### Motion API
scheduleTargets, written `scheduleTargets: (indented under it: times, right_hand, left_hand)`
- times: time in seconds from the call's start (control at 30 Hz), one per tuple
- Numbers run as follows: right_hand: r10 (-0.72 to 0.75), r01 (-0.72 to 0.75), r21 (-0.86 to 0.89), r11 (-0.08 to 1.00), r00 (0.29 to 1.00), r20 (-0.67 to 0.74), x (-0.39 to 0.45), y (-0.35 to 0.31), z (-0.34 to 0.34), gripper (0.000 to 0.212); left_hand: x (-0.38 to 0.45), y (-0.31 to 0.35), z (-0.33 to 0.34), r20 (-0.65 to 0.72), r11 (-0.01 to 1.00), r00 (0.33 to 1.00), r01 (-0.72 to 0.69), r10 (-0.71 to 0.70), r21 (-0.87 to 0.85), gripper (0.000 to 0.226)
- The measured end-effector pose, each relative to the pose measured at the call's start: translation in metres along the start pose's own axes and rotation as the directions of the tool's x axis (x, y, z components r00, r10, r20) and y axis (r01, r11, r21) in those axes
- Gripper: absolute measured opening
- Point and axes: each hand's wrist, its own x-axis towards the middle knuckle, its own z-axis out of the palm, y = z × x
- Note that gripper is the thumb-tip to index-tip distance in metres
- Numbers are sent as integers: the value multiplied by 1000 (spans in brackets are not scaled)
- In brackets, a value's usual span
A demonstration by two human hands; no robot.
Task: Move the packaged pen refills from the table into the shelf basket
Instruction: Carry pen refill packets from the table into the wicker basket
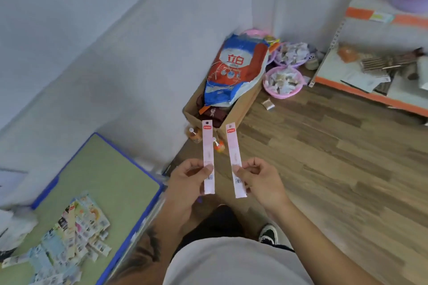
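Between hands, pink refill packs (208,152) (upright).

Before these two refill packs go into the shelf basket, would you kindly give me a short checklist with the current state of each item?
1. Left hand pinches the left pink refill pack near its lower end: ok.
2. Right hand pinches the right pink refill pack the same way: ok.
3. The two packs are apart, not overlapping: ok.
4. Target shelf basket identified: cannot tell; the shelf at right shows loose items, no clear basket.
5. Table cleared of packages: not ok; a pile of packages lies on the green table.
6. Floor path to the shelf: not ok; a cardboard box and pink bowls stand nearby.
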Motion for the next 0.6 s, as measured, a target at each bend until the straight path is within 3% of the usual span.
scheduleTargets:
  times: [0.27, 0.4, 0.6]
  right_hand:
    - [58, -2, 207, 978, 963, -263, 34, -14, -113, 18]
    - [75, 13, 210, 978, 911, -405, 58, -45, -172, 21]
    - [96, 65, 262, 963, 826, -556, 103, -122, -234, 20]
  left_hand:
    - [53, 68, 137, 341, 977, 940, -61, -13, 206, 13]
    - [84, 103, 225, 537, 964, 842, -95, -54, 247, 18]
    - [129, 182, 327, 691, 965, 715, -99, -101, 244, 16]
